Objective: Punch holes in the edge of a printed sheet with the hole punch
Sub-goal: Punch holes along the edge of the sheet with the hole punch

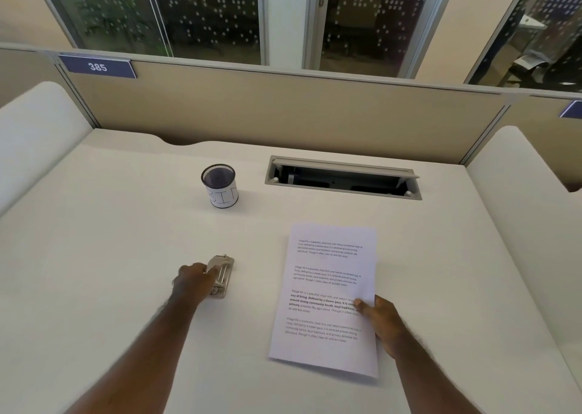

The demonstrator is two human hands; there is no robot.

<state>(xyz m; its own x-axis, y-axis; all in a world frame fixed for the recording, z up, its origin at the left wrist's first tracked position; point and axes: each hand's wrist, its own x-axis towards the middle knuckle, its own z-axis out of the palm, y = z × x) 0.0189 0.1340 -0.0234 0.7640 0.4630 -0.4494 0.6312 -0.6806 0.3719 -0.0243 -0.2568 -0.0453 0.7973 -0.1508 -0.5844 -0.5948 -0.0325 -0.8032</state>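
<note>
Left hand [192,279] hides hole punch [222,275] near side; grip perhaps closed. Sheet [327,297] text too small.

Light: bright, even, from overhead.
Shadows: faint, soft under sheet [327,300].
Distortion: wide-angle bowing at partition [283,111] edges.
Blur: slight, on forearms.

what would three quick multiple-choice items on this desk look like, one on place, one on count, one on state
1. Where is the hole punch?
A. left of the printed sheet
B. on top of the sheet
C. inside the mesh cup

2. How many text blocks are on the sheet?
A. two
B. four
C. six

3. What is the right hand doing?
A. resting in the cable hatch
B. hovering clear of everything
C. holding the sheet's right edge

Answers: 1 A, the punch sits apart under the left hand; 2 B, four paragraphs show; 3 C, its thumb lies on the paper.
</note>
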